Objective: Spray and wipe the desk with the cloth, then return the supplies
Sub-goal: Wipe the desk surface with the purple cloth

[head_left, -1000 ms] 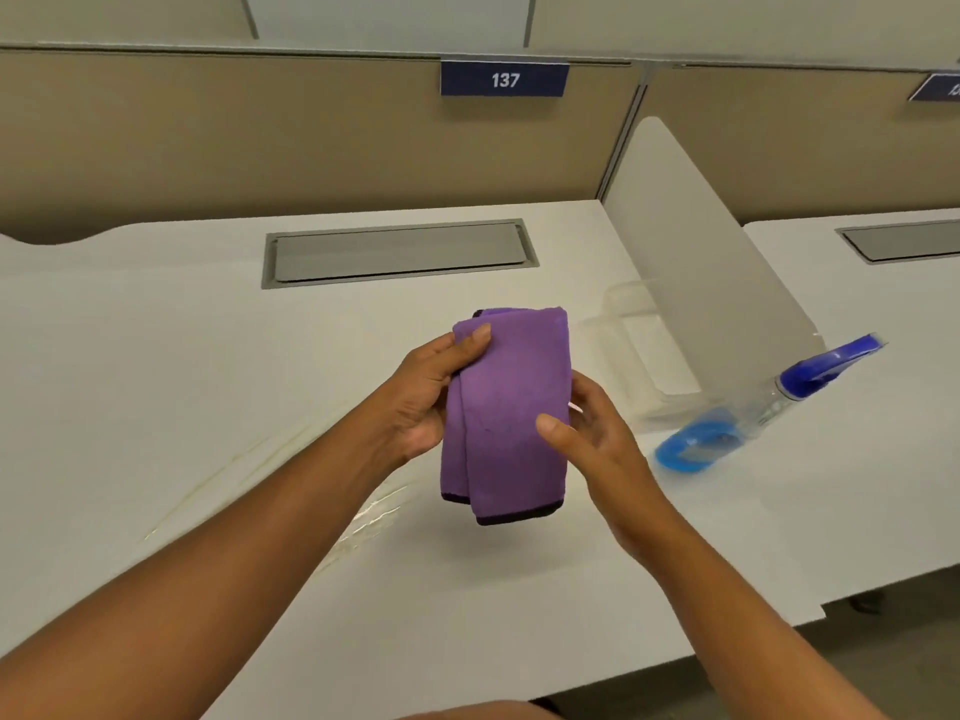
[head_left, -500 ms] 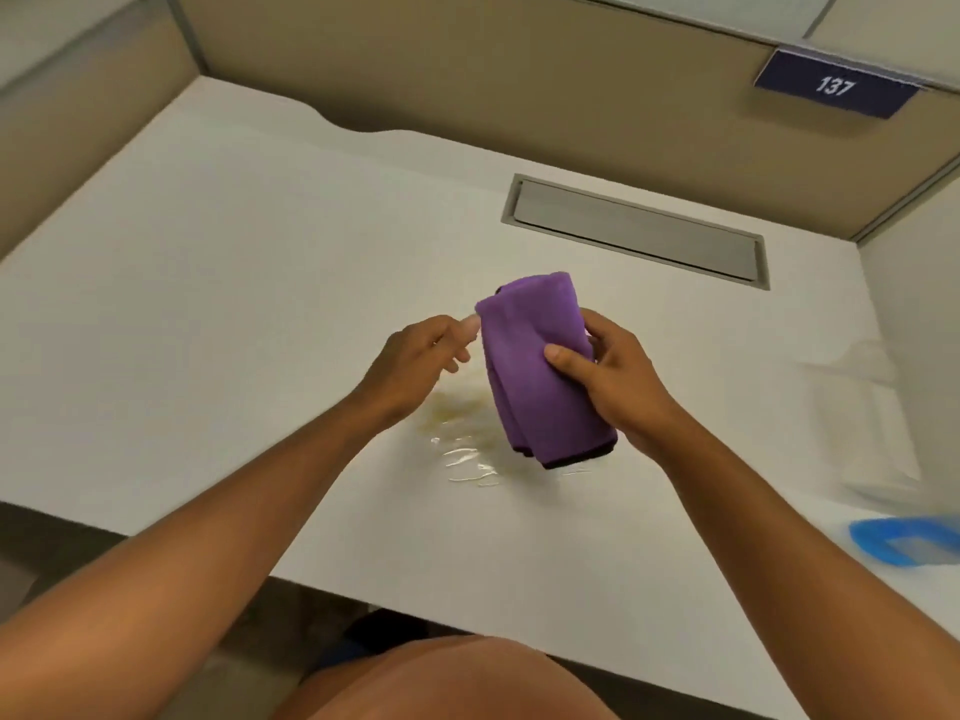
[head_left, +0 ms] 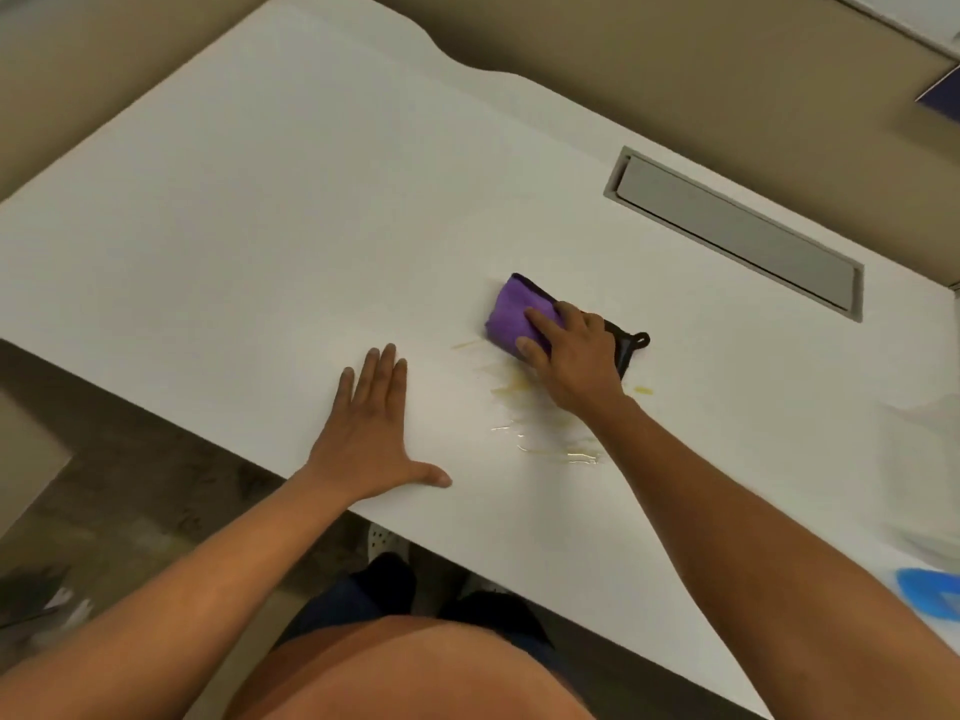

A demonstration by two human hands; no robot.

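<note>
A folded purple cloth [head_left: 511,313] with a black edge lies on the white desk [head_left: 260,226]. My right hand [head_left: 576,356] presses down on it, covering its right half. Yellowish wet streaks [head_left: 540,423] sit on the desk just below the cloth and hand. My left hand [head_left: 369,433] rests flat on the desk near the front edge, fingers spread, holding nothing. A blue part of the spray bottle [head_left: 930,597] shows at the far right edge; the rest of it is out of frame.
A grey cable hatch [head_left: 737,233] is set into the desk at the back right. Tan partition walls [head_left: 623,59] border the desk at the back and left. The desk's front edge runs diagonally above my legs and the floor.
The cloth went from being held in the air in both hands down onto the desk under my right hand. My left hand let go and now lies flat on the desk.
</note>
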